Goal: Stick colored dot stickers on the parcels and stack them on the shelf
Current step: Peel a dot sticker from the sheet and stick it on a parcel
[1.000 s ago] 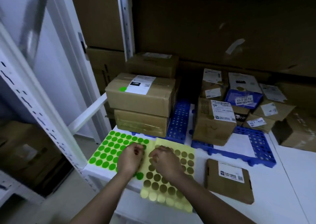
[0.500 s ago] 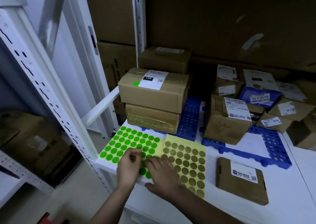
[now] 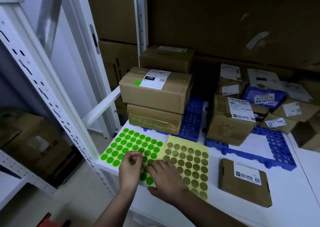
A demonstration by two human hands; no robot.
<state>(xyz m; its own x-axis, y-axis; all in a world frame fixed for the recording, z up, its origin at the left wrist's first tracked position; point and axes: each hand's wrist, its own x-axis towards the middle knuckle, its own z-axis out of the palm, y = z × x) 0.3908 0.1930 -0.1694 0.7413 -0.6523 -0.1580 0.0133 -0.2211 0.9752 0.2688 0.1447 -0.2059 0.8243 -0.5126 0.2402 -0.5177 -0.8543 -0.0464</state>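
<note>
A sheet of green dot stickers (image 3: pixel 128 143) lies at the front left of the white shelf (image 3: pixel 294 200), with a yellow sheet of gold dots (image 3: pixel 190 161) beside it. My left hand (image 3: pixel 129 168) hovers over the green sheet, thumb and forefinger pinched at a green dot. My right hand (image 3: pixel 164 176) lies flat with fingers spread, pressing on both sheets where they meet. Behind them two brown parcels are stacked; the top parcel (image 3: pixel 155 98) carries a green dot (image 3: pixel 137 83) beside its label. A flat brown parcel (image 3: pixel 242 188) lies to the right.
Blue perforated pallets (image 3: pixel 277 157) cover the shelf behind the sheets. An upright parcel (image 3: pixel 228 123) and a pile of several labelled parcels (image 3: pixel 263 97) fill the back right. A white slotted shelf post (image 3: pixel 52 105) stands at the left, with boxes (image 3: pixel 34 145) on lower shelves beyond.
Both hands slid from the seam between the sheets down and left onto the green sheet. My left fingers now pinch at a dot; my right hand has flattened.
</note>
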